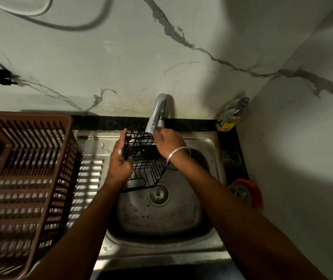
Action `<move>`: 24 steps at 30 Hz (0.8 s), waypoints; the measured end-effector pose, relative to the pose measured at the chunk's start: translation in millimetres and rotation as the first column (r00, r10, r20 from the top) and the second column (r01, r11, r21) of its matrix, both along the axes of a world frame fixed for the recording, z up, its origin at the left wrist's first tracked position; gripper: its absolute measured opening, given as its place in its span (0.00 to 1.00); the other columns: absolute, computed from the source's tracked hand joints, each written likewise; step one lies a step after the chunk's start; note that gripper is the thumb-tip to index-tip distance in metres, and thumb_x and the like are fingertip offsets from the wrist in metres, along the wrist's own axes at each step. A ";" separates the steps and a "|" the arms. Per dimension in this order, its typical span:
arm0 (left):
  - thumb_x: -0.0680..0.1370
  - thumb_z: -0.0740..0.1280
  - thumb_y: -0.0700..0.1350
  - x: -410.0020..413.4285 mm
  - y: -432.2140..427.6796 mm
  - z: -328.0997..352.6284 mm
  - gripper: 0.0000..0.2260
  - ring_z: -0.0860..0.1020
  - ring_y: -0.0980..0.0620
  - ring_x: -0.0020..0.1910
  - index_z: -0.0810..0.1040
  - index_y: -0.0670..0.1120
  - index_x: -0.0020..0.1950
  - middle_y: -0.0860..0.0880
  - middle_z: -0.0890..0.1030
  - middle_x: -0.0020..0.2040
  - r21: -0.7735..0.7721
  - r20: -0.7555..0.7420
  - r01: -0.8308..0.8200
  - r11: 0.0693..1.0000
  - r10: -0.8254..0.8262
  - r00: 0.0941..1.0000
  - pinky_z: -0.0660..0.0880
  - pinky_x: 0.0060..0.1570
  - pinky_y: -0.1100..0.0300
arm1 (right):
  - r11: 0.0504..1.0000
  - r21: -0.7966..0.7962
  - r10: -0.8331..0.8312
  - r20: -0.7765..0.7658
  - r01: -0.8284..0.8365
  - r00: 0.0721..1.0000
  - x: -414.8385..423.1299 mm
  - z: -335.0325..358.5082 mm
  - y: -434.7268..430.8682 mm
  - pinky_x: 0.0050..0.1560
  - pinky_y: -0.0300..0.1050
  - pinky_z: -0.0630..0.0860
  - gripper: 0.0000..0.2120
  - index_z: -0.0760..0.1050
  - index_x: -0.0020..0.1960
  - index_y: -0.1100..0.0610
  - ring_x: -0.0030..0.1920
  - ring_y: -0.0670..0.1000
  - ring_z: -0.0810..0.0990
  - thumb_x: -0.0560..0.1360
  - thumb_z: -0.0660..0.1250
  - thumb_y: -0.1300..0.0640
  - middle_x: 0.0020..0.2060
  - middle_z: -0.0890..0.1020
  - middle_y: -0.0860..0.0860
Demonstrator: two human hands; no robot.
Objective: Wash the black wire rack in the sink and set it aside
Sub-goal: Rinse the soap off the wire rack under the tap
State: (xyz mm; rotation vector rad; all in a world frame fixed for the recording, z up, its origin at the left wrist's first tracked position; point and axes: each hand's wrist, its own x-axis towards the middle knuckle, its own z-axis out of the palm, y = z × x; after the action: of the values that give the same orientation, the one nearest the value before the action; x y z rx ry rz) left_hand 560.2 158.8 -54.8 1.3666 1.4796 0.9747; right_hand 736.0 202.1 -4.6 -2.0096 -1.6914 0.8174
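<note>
Over the sink [208, 144], left fingers [122, 138] clasped the black wire rack [147, 164] under the tap [156, 114], right fingers [159, 136] seemingly pinching its rim; mid-wash, a turn likely due.

dim, heavy shadows, warped edges

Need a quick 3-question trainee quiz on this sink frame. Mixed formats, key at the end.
1. True or false: the black wire rack lies flat on the floor of the sink.
2. What stands left of the sink? A) brown plastic basket B) steel pot C) cutting board
3. Fill in: the left hand grips the rack's ___ edge, with the rack below the faucet.
Key: 1 false, it is held tilted over the basin; 2 A; 3 left.
</note>
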 end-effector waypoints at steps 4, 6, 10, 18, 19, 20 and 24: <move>0.78 0.63 0.25 -0.4 0.0 -4.8 0.45 0.70 0.48 0.79 0.59 0.65 0.84 0.61 0.67 0.80 -0.003 0.056 -0.038 0.999 0.038 0.998 0.72 0.72 0.32 | 0.995 0.058 -0.081 -0.041 0.083 0.996 -5.8 3.7 4.7 0.57 0.51 0.78 0.18 0.76 0.68 0.46 0.59 0.53 0.81 0.80 0.67 0.44 0.63 0.81 0.49; 0.77 0.62 0.24 -6.3 1.3 -8.2 0.46 0.69 0.45 0.79 0.59 0.66 0.84 0.54 0.67 0.82 -0.011 0.072 -0.048 0.999 0.048 0.996 0.71 0.73 0.32 | 1.000 -0.020 -0.001 -0.005 0.000 1.000 -6.0 2.8 5.0 0.54 0.49 0.80 0.20 0.79 0.66 0.46 0.56 0.52 0.82 0.78 0.67 0.38 0.61 0.83 0.48; 0.78 0.60 0.23 -1.3 -5.3 -0.8 0.44 0.64 0.55 0.82 0.59 0.60 0.85 0.65 0.64 0.80 -0.032 0.052 -0.027 0.999 0.029 0.998 0.69 0.77 0.40 | 0.987 -0.081 -0.139 -0.021 0.137 0.990 0.5 6.1 12.0 0.43 0.42 0.74 0.16 0.82 0.58 0.51 0.53 0.56 0.83 0.82 0.61 0.42 0.48 0.84 0.51; 0.72 0.61 0.28 3.4 -9.3 -4.8 0.41 0.69 0.59 0.78 0.60 0.45 0.85 0.55 0.70 0.78 0.104 0.020 0.047 0.993 -0.050 0.999 0.69 0.77 0.50 | 0.979 -0.200 0.087 0.250 -0.037 0.964 -29.0 10.2 5.7 0.67 0.64 0.72 0.26 0.77 0.66 0.56 0.67 0.64 0.74 0.83 0.51 0.40 0.65 0.78 0.60; 0.73 0.60 0.27 3.9 -9.5 -5.6 0.39 0.69 0.61 0.77 0.61 0.45 0.85 0.55 0.70 0.78 0.120 0.016 0.032 0.992 -0.034 0.999 0.69 0.77 0.51 | 0.971 -0.216 0.165 0.300 -0.102 0.940 -32.5 14.0 4.9 0.70 0.68 0.69 0.25 0.75 0.69 0.56 0.70 0.67 0.71 0.84 0.51 0.43 0.69 0.76 0.62; 0.74 0.61 0.24 2.2 -9.9 -7.9 0.39 0.69 0.59 0.78 0.62 0.46 0.84 0.53 0.70 0.78 0.117 0.025 0.013 0.993 -0.016 1.000 0.69 0.77 0.49 | 0.958 -0.212 0.258 0.328 -0.196 0.909 -36.1 16.3 2.1 0.72 0.71 0.63 0.25 0.70 0.74 0.54 0.74 0.68 0.66 0.84 0.49 0.44 0.73 0.72 0.62; 0.75 0.59 0.21 -4.3 -6.8 -8.5 0.41 0.72 0.49 0.77 0.63 0.48 0.84 0.48 0.72 0.79 0.028 0.116 -0.062 0.998 0.059 0.991 0.73 0.73 0.37 | 0.944 -0.107 0.328 0.210 -0.312 0.921 -27.9 14.5 -2.4 0.74 0.66 0.62 0.25 0.64 0.79 0.46 0.77 0.62 0.65 0.85 0.48 0.41 0.78 0.68 0.54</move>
State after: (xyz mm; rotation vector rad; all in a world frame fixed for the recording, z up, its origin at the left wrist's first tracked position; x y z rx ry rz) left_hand 555.9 152.0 -63.2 1.2717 1.4312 1.1010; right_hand 708.2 199.7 9.8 -1.9611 -2.1923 0.7854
